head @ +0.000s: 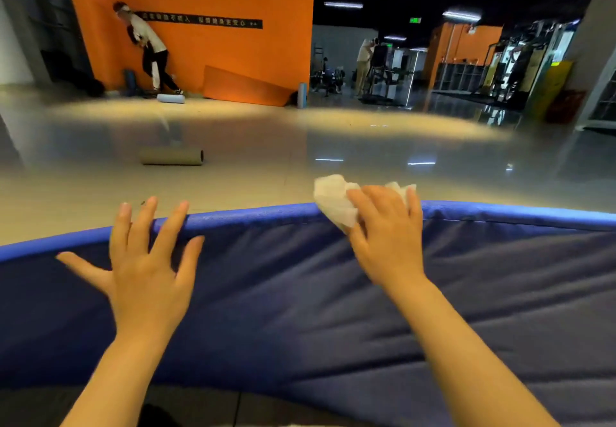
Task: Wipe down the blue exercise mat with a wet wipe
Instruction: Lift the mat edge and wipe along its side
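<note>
Two bare hands at the far edge of a blue exercise mat (300, 293), one pressing a wet wipe (333, 201).

The mat's long axis runs left to right across the view, its rounded far edge bowed by the wide lens; both ends and the near side are cut off by the frame. The right hand (386, 229) lies palm down on that far edge, fingers fairly straight, pressing the crumpled white wipe against the mat; the wipe bunches out beyond the fingertips and beside the thumb, its middle hidden under the palm. The left hand (146, 260) rests spread and empty on the mat, fingertips over the edge. Beyond, a rolled mat (171, 156) lies on the glossy floor (366, 146); background figures are blurred.
</note>
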